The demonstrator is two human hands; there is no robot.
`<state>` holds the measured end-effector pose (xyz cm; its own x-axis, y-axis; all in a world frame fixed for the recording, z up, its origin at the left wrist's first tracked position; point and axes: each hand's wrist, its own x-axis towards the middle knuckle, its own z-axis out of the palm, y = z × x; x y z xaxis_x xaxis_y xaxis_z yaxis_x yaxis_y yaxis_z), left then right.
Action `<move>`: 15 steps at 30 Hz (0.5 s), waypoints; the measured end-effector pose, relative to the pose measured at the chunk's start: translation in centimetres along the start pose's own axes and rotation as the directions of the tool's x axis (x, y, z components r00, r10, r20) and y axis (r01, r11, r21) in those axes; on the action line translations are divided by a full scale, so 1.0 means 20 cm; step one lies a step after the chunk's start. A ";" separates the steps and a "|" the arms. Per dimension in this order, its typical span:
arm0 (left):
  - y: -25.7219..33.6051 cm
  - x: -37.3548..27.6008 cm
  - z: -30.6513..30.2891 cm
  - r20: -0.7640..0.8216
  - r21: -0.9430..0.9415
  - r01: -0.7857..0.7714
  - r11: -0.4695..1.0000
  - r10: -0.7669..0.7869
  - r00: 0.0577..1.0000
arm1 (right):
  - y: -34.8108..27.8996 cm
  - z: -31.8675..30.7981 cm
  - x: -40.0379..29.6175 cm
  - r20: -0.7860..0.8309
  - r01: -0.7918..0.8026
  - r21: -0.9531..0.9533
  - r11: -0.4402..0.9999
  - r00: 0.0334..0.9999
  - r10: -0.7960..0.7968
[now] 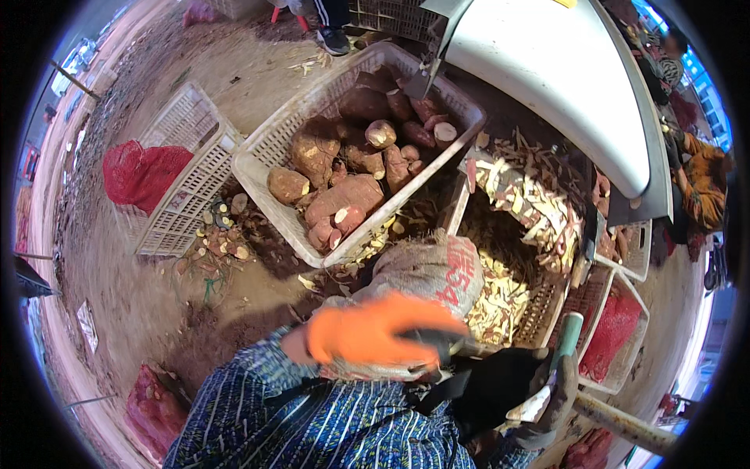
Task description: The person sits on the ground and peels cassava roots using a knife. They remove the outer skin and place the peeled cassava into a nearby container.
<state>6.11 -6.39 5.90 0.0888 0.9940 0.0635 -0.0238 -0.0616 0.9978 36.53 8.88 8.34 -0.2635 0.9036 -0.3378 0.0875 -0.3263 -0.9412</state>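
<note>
My left hand (381, 331), in an orange glove with a dark palm, is blurred above my lap. Its fingers point right; whether they hold anything is unclear. In its dark glove, my right hand (559, 398) grips a tool with a green handle (568, 334) and a pale, smeared metal part (532, 405). A black form (495, 381), hard to make out, lies between the two hands. A woven sack (425, 272) with red writing covers my knees. Beyond it, a white plastic crate (281, 225) holds several large brown and reddish tubers (345, 199), some with cut ends.
Pale peelings (498, 305) fill a crate on the right. A white curved panel (545, 76) overhangs the top right. At left, a red mesh bag (146, 173) hangs over another crate (187, 199). A rusty pole (624, 419) juts in at lower right. Other people (700, 182) sit beyond the panel.
</note>
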 end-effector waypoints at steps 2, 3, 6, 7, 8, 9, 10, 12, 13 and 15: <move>0.05 0.02 -0.26 -0.436 -0.294 0.328 0.898 -0.432 0.790 | 0.03 0.13 0.12 -0.071 -0.046 0.206 0.978 0.996 0.061; -0.20 0.01 -0.39 -0.669 -0.144 0.170 0.975 -0.222 0.709 | 0.05 0.18 0.17 0.037 -0.076 0.170 0.982 0.997 0.071; -0.68 0.03 -0.74 -0.790 0.342 0.696 0.632 -0.207 0.577 | 0.08 0.40 0.27 0.118 -0.130 0.085 0.988 0.986 0.119; -0.78 0.08 -0.80 -0.775 0.404 0.772 0.492 -0.265 0.574 | 0.08 0.48 0.27 0.123 -0.163 0.088 0.983 0.981 0.152; -0.86 0.13 -0.85 -0.759 0.463 0.819 0.340 -0.325 0.564 | 0.10 0.52 0.28 0.117 -0.183 0.052 0.982 0.977 0.176; -0.92 0.20 -0.91 -0.677 0.518 0.812 0.269 -0.450 0.582 | 0.13 0.54 0.29 0.108 -0.203 0.020 0.979 0.974 0.200; -0.99 0.24 -0.91 -0.645 0.548 0.813 0.194 -0.521 0.559 | 0.15 0.54 0.30 0.138 -0.220 0.026 0.975 0.967 0.214; -1.05 0.35 -0.96 -0.561 0.569 0.807 0.158 -0.643 0.521 | 0.17 0.51 0.32 0.128 -0.218 -0.031 0.975 0.967 0.220; -1.06 0.40 -0.99 -0.622 0.469 0.856 0.219 -0.605 0.496 | 0.21 0.49 0.34 0.120 -0.223 -0.040 0.974 0.967 0.226; -1.15 0.43 -1.03 -0.860 0.319 0.774 0.547 -0.176 0.479 | 0.17 0.49 0.36 0.090 -0.287 -0.012 0.958 0.954 0.287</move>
<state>-13.16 5.50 -16.84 -0.8098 0.5643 -0.1607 0.3732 0.7067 0.6011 25.49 11.45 2.77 -0.3129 0.7430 -0.5917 0.1706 -0.5689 -0.8045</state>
